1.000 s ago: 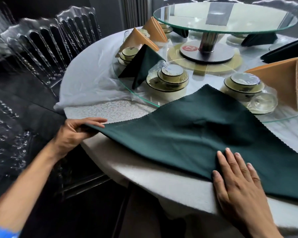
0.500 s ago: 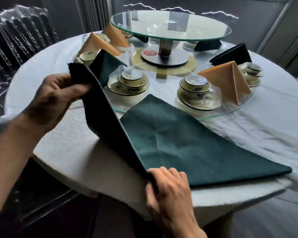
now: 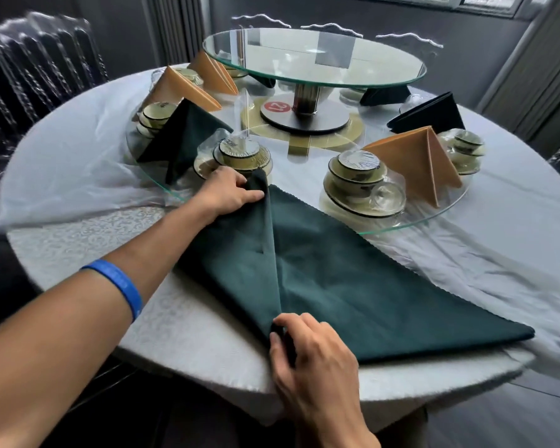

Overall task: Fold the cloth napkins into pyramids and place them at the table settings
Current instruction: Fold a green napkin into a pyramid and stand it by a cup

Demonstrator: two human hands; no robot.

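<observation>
Napkin fold in progress, near edge of round table.
Green napkin lies flat on the white tablecloth, its left flap folded over to the centre line. Left hand pinches the flap's far corner, fingers curled round the cloth. Right hand pinches the near point at the table edge. Beyond, folded orange napkin and wrapped bowls stand on the glass turntable.
</observation>
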